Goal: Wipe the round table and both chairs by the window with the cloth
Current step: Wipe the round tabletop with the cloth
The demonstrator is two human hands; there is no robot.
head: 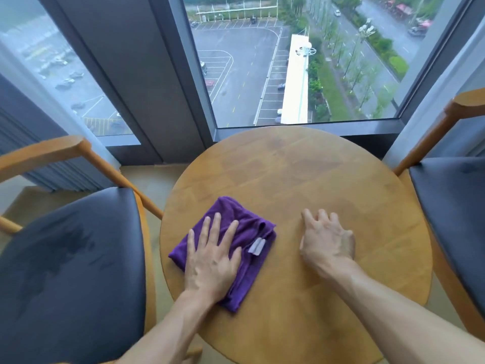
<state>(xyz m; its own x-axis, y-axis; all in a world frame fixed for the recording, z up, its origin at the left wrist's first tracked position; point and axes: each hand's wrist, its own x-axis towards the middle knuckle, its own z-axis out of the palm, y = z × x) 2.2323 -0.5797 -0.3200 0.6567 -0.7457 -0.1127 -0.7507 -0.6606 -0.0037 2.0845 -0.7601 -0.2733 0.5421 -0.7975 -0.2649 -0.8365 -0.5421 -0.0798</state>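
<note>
Two bare forearms reach in over the near edge of the round table [301, 164]. Flat, with fingers straight and spread, the left hand [212, 261] presses the folded purple cloth [252, 227] onto the wood; a pale label [256, 246] shows just right of its fingers. Apart from the cloth, the right hand [328, 243] rests on bare tabletop, fingers loosely bent, holding nothing. One dark-seated chair [70, 258] stands left of the cloth, another [456, 206] right of the free hand.
</note>
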